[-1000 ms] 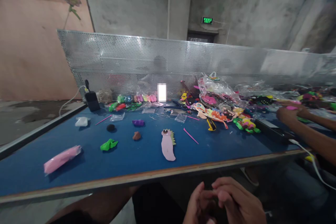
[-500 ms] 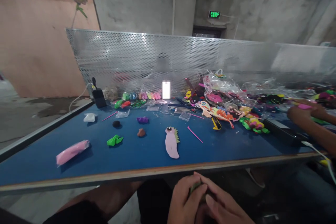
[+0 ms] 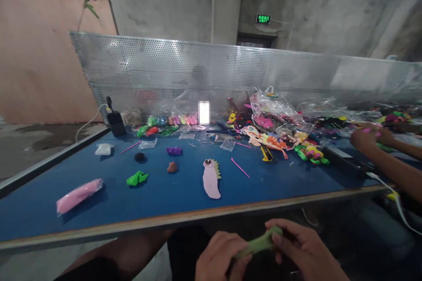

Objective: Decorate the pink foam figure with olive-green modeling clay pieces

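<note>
Stretched between my two hands, below the table's front edge, is a piece of olive-green clay. My left hand is closed on its left end, and my right hand pinches its right end between thumb and fingers. On the blue table just beyond them lies a flat pale-pink clay figure with a dark eye and a spiky yellow-green edge. A pink stick lies to its right. Left of the figure are a brown lump, a purple piece and a green piece.
A wrapped pink clay roll lies front left, near a black lump. A black device stands back left. Clay pieces and plastic bags line the perforated screen. Another person's arms reach in at right.
My hands have moved apart, and the green clay between them is now drawn out and visible. The view has shifted slightly, so the table items appear further left.
</note>
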Motion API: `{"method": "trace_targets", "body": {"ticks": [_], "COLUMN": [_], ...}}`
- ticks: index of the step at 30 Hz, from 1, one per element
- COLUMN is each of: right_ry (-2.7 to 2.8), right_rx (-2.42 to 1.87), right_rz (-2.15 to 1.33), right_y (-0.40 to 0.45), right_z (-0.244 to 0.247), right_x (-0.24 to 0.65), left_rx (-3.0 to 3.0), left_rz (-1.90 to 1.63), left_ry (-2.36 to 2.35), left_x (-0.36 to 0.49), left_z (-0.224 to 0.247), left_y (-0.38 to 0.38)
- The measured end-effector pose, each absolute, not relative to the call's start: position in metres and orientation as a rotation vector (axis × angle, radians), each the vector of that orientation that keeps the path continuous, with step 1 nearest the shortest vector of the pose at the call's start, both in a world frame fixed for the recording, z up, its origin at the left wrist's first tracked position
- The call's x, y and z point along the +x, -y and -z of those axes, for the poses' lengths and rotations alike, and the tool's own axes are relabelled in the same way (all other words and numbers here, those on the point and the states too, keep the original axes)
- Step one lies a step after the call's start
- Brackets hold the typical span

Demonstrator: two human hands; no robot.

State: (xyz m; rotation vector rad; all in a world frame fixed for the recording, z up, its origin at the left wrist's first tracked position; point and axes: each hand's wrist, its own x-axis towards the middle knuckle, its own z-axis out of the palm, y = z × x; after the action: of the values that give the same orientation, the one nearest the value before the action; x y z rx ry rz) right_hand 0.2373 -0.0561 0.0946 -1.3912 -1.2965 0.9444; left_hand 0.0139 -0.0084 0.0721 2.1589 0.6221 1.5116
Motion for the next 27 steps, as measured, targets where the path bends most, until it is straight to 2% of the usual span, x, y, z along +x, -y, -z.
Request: {"method": "trace_targets", "body": {"ticks": [5,9,13,18,23,27], "right_ry": [1.259,1.427,1.289,1.426,1.362,1.057], "right_rx": [-1.274,-0.900,-0.925,-1.183,-1.249,-0.989], "right_rz": [-0.753,-1.027,-1.117,-0.878,-0.561,-0.527], "right_y": [0.051,0.048,0.042,0.045,0.013,-0.046], "right_z": [-0.101,-0.105,-0.112,-0.136,-0.162,-0.186], "right_x": [0.222,0.183,0.169,0.173,0.185,0.187], "left_rx": [1.964,2.259,2.363,2.303,1.839,1.500], "left_rz": [-1.702,-1.785,-1.652,-1.583,-1.668,-1.764], "left_ry": [-0.497,-0.489,-0.617,-0.760,-1.031,-1.146], "left_x": [0.002,0.007,0.006,-0.002,-0.019,-0.034], "left_z": [-0.082,-0.092,-0.097,-0.105,-0.135,-0.168], "left_y": [-0.001,-0.003,-0.001,0.009,-0.005,-0.045]}}
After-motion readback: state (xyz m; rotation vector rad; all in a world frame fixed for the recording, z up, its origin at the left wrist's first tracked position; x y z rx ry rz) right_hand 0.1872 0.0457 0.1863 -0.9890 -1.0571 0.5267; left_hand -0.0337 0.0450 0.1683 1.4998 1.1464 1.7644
